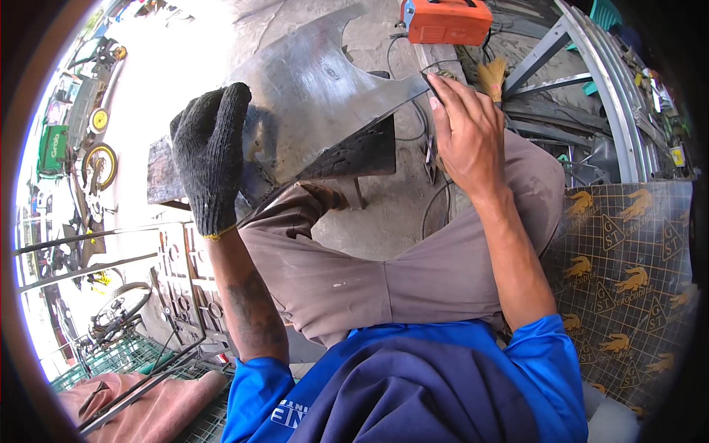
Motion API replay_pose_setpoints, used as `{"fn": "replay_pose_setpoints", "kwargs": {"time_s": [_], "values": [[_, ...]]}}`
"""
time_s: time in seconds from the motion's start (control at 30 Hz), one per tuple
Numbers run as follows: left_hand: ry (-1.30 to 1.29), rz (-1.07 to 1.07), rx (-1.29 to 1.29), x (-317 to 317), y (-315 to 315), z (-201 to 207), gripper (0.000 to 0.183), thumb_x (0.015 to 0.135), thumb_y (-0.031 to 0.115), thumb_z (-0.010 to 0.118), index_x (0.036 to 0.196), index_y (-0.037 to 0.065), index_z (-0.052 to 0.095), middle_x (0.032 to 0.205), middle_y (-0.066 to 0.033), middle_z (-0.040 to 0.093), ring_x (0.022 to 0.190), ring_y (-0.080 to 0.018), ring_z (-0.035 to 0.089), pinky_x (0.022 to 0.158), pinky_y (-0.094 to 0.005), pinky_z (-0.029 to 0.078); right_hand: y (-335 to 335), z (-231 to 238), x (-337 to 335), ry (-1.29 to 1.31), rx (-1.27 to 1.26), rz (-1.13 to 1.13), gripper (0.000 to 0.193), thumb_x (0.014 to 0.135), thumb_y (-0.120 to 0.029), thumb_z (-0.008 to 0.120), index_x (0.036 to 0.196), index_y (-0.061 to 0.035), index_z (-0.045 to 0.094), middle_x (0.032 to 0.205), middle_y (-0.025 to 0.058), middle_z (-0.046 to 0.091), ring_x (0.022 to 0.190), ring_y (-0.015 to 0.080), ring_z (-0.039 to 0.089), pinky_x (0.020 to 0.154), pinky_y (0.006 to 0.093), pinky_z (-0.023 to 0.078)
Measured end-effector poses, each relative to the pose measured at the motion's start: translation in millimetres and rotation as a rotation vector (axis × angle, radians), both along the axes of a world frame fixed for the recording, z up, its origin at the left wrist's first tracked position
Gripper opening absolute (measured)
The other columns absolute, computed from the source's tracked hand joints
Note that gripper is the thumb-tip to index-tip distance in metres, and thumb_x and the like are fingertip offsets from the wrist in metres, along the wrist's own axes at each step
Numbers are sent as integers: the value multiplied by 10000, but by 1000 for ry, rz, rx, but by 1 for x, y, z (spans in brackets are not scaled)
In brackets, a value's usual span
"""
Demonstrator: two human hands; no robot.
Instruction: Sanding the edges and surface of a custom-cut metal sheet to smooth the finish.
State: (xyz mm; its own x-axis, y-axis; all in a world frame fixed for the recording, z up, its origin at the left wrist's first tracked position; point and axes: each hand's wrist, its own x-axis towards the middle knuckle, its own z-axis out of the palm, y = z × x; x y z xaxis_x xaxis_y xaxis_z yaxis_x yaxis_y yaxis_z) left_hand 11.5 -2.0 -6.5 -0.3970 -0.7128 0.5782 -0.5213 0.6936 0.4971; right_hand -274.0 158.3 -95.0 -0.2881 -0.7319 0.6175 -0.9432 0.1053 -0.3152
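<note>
A large grey metal sheet (303, 88) with a curved cutout lies tilted across a dark low stand (362, 151) in front of my knees. My left hand (210, 155), in a black knit glove, is closed at the sheet's left edge; its fingertips are hidden. Bare, my right hand (469, 129) is at the narrow right tip of the sheet. Between its thumb and straight fingers sits a thin dark piece (434, 87), mostly covered by the hand, its kind unclear.
An orange box-shaped machine (447, 22) with cables stands on the floor ahead. Right of it are a straw brush (491, 77) and a metal frame (583, 52). A patterned board (628, 273) lies at my right. Left are metal bars (185, 273) and a pink cloth (148, 399).
</note>
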Motion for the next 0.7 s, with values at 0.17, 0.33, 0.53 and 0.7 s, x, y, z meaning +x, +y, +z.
{"fn": "replay_pose_setpoints", "kwargs": {"time_s": [0.17,0.33,0.53,0.7], "values": [[83,68,128,-5,8,0,306,973,268,759,1008,-35,786,879,-155,760,810,-243,703,798,-373,526,-3,0,4,62,65,6,439,926,-249,734,1344,-122,692,1303,30,678,1149,267,626,1034,457,444],[-4,32,-26,-1,6,-3,281,973,250,762,1015,-27,792,879,-148,762,807,-241,704,793,-365,526,-11,-3,11,-4,46,-19,466,914,-270,740,1349,-114,686,1258,39,676,1127,287,625,1017,469,457],[25,10,-41,0,8,-4,294,968,283,774,1017,-6,804,900,-136,768,810,-251,708,792,-360,529,-13,-1,2,46,55,-34,455,916,-258,748,1354,-144,708,1200,19,669,1088,282,619,991,461,464],[-1,91,-84,3,5,-11,324,971,317,778,1020,-2,806,900,-132,770,829,-250,709,819,-371,529,-12,6,10,69,73,4,400,914,-248,768,1293,-121,750,1226,-4,665,1114,266,602,990,449,459]]}}
